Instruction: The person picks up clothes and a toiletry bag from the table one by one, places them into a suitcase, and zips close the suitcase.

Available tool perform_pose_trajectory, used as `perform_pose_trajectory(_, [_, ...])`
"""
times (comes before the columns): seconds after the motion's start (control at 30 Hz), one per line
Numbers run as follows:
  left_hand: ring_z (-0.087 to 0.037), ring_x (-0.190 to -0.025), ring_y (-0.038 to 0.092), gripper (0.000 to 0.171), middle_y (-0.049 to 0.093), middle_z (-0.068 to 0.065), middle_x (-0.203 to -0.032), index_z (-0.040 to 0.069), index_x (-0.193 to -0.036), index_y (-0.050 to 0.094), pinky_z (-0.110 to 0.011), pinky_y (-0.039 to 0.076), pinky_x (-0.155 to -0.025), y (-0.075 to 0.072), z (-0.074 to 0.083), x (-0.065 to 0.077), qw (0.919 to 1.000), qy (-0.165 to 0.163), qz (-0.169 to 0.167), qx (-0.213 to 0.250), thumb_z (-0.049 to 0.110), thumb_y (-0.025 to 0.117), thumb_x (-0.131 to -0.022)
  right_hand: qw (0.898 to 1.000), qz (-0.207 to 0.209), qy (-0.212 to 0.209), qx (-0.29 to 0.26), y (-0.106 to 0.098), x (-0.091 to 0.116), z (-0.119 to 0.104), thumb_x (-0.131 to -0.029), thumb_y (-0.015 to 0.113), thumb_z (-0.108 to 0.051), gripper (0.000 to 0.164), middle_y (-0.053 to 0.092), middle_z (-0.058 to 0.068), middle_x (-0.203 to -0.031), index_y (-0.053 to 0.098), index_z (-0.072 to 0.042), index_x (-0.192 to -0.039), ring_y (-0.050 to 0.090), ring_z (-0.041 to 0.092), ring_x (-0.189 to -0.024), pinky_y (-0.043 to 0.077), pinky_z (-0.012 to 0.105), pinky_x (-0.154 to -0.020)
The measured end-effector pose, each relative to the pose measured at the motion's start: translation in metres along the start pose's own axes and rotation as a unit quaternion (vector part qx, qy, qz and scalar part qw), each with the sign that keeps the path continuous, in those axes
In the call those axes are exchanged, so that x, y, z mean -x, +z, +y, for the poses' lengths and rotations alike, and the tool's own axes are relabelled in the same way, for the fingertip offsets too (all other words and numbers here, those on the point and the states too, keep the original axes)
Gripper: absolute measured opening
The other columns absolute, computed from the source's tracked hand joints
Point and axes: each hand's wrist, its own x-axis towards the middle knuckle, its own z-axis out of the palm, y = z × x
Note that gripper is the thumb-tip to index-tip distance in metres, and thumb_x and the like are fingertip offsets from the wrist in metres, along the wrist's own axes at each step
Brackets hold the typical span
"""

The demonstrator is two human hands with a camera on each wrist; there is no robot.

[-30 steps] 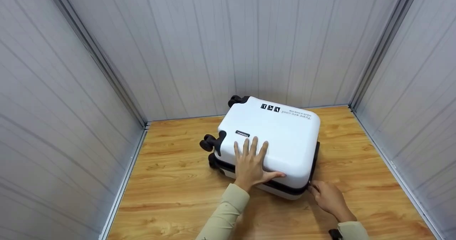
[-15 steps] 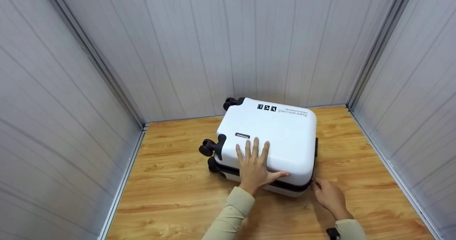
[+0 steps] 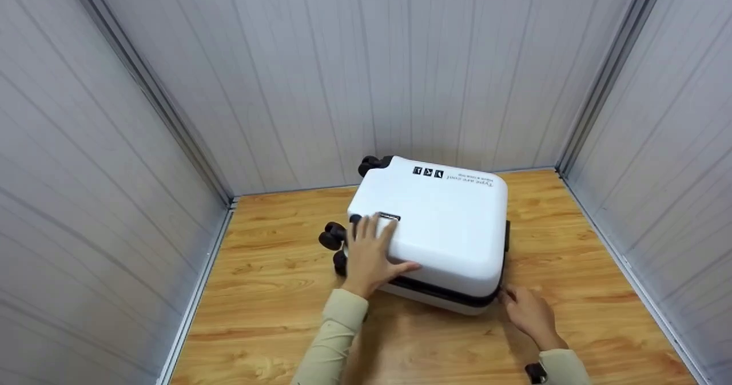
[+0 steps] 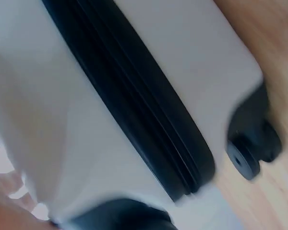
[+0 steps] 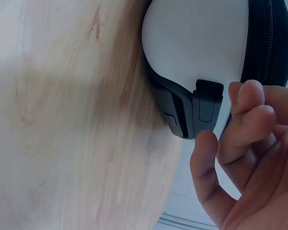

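Note:
A white hard-shell suitcase (image 3: 440,225) lies flat on the wood floor, its black wheels (image 3: 331,236) toward the left. My left hand (image 3: 366,259), fingers spread, lies over the shell's near left corner by the small black badge (image 3: 389,217). At the near right corner my right hand (image 3: 529,314) has its fingertips on the black zipper band (image 5: 266,43). Thumb and index finger pinch there with the other fingers curled; the zipper pull between them is hidden. In the left wrist view the black band (image 4: 134,100) runs along the suitcase side.
Pale panelled walls (image 3: 309,87) close in the floor (image 3: 274,316) at the back and on both sides. A black handle (image 5: 209,105) sticks out from the suitcase's right end. A dark wristband (image 3: 536,372) is on the right wrist.
My left hand has slid left along the suitcase toward its wheel corner. The right hand has stayed at the near right corner. The suitcase appears almost still over the last half second.

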Motion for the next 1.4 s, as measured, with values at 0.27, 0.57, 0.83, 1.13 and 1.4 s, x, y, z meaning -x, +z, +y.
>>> perform_pose_trajectory(0.27, [-0.044,-0.140,0.045,0.121,0.031,-0.019,-0.163,0.039,-0.156,0.039,-0.059,0.037,-0.115,-0.002,-0.041,0.000,0.9950,-0.067,-0.056,0.048,0.101,0.059,-0.054,1.000,0.007,-0.002,0.009,-0.001,0.000,-0.001,-0.101,0.056,-0.020,0.018,0.062,0.000,-0.077,0.069,-0.012,-0.092,0.051,0.018,-0.067,0.035,0.034,-0.057])
perform_pose_trajectory(0.57, [-0.041,-0.127,0.056,0.124,0.036,-0.018,-0.158,0.040,-0.156,0.039,-0.056,0.043,-0.109,0.003,-0.043,0.002,0.9963,-0.068,-0.044,0.028,0.105,0.052,-0.051,1.000,0.012,0.003,-0.004,0.000,-0.002,0.003,-0.101,0.055,-0.020,0.020,0.066,0.003,-0.078,0.069,-0.012,-0.089,0.051,0.018,-0.065,0.035,0.034,-0.057])
perform_pose_trajectory(0.83, [-0.038,-0.117,0.060,0.114,0.041,-0.021,-0.152,0.037,-0.155,0.043,-0.052,0.053,-0.098,-0.005,-0.043,0.005,0.9970,-0.043,-0.042,0.048,0.098,0.059,-0.059,1.000,0.001,0.014,-0.003,-0.006,-0.010,0.010,-0.102,0.052,-0.022,0.024,0.074,0.009,-0.098,0.074,-0.011,-0.104,0.057,0.020,-0.074,0.039,0.035,-0.062])
perform_pose_trajectory(1.13, [-0.032,-0.083,0.062,0.120,0.039,-0.025,-0.151,0.036,-0.157,0.039,-0.043,0.053,-0.065,-0.009,-0.037,0.003,0.9959,-0.060,-0.067,0.011,0.102,0.055,-0.057,1.000,0.008,-0.010,0.002,-0.012,-0.024,0.013,-0.103,0.052,-0.020,0.022,0.075,0.008,-0.102,0.074,-0.015,-0.106,0.063,0.020,-0.079,0.044,0.037,-0.063])
perform_pose_trajectory(1.4, [-0.022,-0.068,0.052,0.116,0.037,-0.021,-0.156,0.036,-0.158,0.035,-0.031,0.039,-0.051,-0.007,-0.039,0.005,0.9963,-0.038,-0.077,0.004,0.101,0.050,-0.064,1.000,0.000,-0.012,0.000,-0.017,-0.033,0.016,-0.104,0.053,-0.020,0.021,0.074,0.011,-0.101,0.072,-0.012,-0.105,0.056,0.020,-0.074,0.039,0.035,-0.061])
